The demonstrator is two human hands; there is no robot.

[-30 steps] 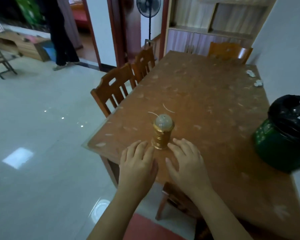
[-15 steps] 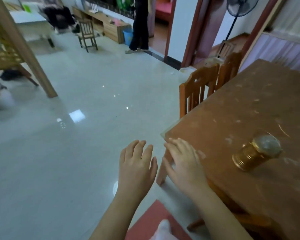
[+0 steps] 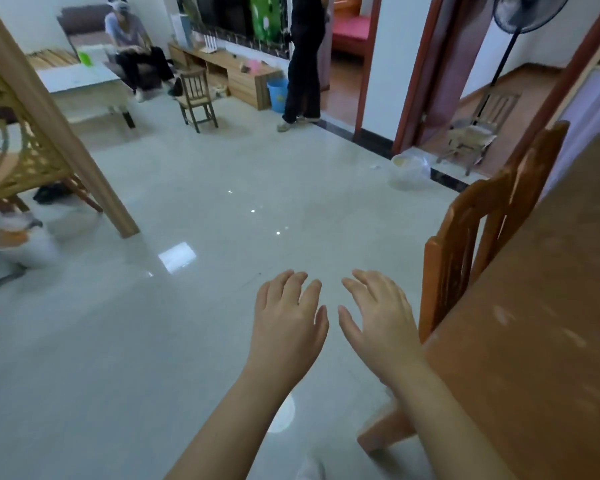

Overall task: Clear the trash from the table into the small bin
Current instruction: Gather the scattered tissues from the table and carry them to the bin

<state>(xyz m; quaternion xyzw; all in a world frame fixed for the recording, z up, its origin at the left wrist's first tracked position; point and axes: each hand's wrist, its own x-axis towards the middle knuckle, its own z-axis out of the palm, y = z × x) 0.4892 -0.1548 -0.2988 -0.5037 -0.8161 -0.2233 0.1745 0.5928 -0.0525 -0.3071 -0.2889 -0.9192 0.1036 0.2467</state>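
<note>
Only the left edge of the brown dining table shows, at the right of the view. No trash and no small bin are in sight. My left hand and my right hand hover side by side over the pale tiled floor, palms down, fingers spread and holding nothing. My right hand is just left of the table's near corner, apart from it.
Two wooden chairs stand tucked along the table's left side. A clear plastic bag lies on the floor by the doorway. A standing person, a seated person, a small chair and a wooden partition are across the room.
The view has swung left, away from the table; the gold lamp and the green bin have left the frame. Both hands came off the table edge and now hover over the floor.
</note>
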